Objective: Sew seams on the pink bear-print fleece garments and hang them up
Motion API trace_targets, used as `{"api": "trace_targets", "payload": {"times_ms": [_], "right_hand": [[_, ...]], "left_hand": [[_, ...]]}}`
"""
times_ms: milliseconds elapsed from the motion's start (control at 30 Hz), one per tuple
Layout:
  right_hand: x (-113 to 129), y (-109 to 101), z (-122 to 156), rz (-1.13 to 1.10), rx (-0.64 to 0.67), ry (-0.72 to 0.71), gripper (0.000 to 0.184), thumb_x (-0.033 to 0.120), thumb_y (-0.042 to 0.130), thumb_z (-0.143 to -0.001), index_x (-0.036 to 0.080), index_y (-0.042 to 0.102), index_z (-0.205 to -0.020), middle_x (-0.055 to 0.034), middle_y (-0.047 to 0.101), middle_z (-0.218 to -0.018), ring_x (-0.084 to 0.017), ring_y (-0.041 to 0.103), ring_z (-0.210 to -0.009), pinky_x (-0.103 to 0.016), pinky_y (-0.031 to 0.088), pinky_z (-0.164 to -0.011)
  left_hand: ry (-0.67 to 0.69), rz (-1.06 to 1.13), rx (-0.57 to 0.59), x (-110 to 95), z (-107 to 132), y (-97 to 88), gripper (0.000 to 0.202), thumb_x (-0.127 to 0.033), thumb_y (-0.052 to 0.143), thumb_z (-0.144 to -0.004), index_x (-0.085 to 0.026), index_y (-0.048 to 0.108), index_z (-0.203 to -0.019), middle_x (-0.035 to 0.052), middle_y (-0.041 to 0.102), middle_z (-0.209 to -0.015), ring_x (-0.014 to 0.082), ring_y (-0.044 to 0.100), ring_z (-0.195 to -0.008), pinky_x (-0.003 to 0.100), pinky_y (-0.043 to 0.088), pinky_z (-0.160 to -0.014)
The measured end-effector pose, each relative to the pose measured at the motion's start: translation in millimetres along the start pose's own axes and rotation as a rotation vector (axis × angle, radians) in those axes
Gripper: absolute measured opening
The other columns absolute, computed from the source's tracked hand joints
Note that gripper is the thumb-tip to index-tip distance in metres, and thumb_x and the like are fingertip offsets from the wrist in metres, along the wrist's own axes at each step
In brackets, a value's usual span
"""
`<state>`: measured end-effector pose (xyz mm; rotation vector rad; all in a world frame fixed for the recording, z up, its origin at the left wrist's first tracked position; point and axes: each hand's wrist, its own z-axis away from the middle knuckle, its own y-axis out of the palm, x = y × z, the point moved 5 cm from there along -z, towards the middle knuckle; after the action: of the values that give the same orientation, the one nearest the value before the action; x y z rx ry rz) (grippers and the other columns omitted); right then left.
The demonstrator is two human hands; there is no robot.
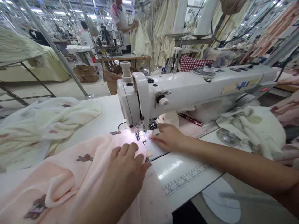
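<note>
A white sewing machine [187, 90] stands on the white table [182, 174]. Pink fleece fabric with small bear prints [77, 177] lies under its lit needle and presser foot [137, 134]. My left hand [127, 165] rests flat on the pink fabric just before the presser foot, fingers together and stretched forward. My right hand [167, 137] lies on the machine bed right of the needle, fingers extended toward the fabric edge, holding nothing I can make out.
Cream fleece pieces [42, 124] are piled at the table's left, more cream fabric [254, 130] at the right. Red-handled snips [190, 119] lie behind my right hand. A person [121, 21] stands at hanging garments far back; cardboard boxes [86, 73] sit on the floor.
</note>
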<state>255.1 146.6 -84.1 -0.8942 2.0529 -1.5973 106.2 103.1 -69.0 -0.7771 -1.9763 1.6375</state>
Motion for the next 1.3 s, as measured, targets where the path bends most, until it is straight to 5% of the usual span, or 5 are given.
{"api": "trace_targets", "payload": {"times_ms": [200, 333, 800, 933, 1300], "right_hand": [[61, -5, 38, -0.249, -0.023, -0.561, 0.023, 0.034, 0.047, -0.093, 0.016, 0.061, -0.094, -0.0025, 0.067, -0.099, -0.015, 0.056, -0.099, -0.031, 0.040, -0.080], [63, -3, 40, -0.238, -0.041, -0.571, 0.022, 0.033, 0.047, -0.093, 0.015, 0.060, -0.093, -0.0022, 0.067, -0.099, -0.016, 0.056, -0.104, -0.032, 0.039, -0.084], [61, -6, 33, -0.172, -0.065, -0.564, 0.021, 0.030, 0.046, -0.095, 0.015, 0.061, -0.091, 0.0007, 0.068, -0.099, -0.014, 0.058, -0.101, -0.033, 0.038, -0.083], [60, -7, 29, -0.166, -0.094, -0.560, 0.020, 0.027, 0.047, -0.094, 0.015, 0.061, -0.090, 0.0002, 0.068, -0.098, -0.015, 0.058, -0.100, -0.032, 0.039, -0.082], [55, -1, 21, -0.097, -0.082, -0.543, 0.024, 0.027, 0.042, -0.096, 0.016, 0.063, -0.090, 0.0012, 0.067, -0.100, -0.015, 0.055, -0.102, -0.033, 0.038, -0.084]], "left_hand": [[0.079, -0.100, 0.020, -14, -2, -2.4, 0.023, -0.004, 0.044, -0.077, -0.019, 0.060, -0.069, 0.0058, 0.055, -0.067, 0.0248, 0.052, -0.066, 0.041, 0.041, -0.061], [0.174, -0.201, -0.042, -14, 2, -1.4, 0.024, -0.001, 0.042, -0.076, -0.017, 0.059, -0.069, 0.0069, 0.053, -0.066, 0.0247, 0.050, -0.065, 0.039, 0.041, -0.056], [0.102, 0.359, -0.288, 15, 12, 8.9, 0.024, -0.011, 0.038, -0.088, -0.016, 0.054, -0.105, 0.0047, 0.065, -0.102, 0.0165, 0.059, -0.094, 0.033, 0.049, -0.084], [-0.020, 0.391, -0.242, 24, 6, 10.0, 0.018, -0.020, 0.043, -0.090, -0.020, 0.060, -0.094, 0.0030, 0.065, -0.101, 0.0163, 0.060, -0.093, 0.031, 0.050, -0.081], [0.216, 0.128, -0.115, 21, 6, 14.6, 0.021, -0.015, 0.042, -0.089, -0.018, 0.059, -0.102, 0.0060, 0.062, -0.111, 0.0229, 0.056, -0.095, 0.039, 0.046, -0.078]]}}
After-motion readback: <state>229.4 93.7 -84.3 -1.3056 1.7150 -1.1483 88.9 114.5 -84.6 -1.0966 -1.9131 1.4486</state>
